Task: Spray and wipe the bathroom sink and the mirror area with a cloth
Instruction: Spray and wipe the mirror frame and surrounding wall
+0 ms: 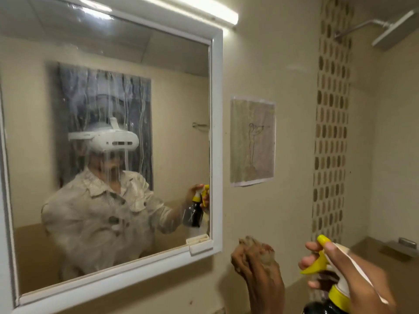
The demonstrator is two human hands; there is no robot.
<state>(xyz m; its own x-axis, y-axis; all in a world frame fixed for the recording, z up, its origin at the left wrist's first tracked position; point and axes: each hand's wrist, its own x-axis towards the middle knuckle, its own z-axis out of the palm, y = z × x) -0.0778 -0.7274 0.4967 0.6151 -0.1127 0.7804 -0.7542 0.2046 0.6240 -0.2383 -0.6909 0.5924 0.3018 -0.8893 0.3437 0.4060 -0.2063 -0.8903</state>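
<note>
A white-framed mirror [216,137] fills the left of the head view, its glass streaked with running spray. My left hand [260,275] is raised just below and right of the mirror's lower right corner, closed around a crumpled brownish cloth [257,248]. My right hand [353,275] is at the lower right and grips a spray bottle [326,286] with a yellow trigger, a white head and a dark body. The nozzle faces left toward the mirror. The sink is out of view.
A paper drawing [252,141] is taped to the beige wall right of the mirror. A strip of mosaic tiles [331,123] runs down the wall. A shower head [395,30] hangs top right, a metal soap holder [402,247] sits on the ledge, a light bar [204,10] above.
</note>
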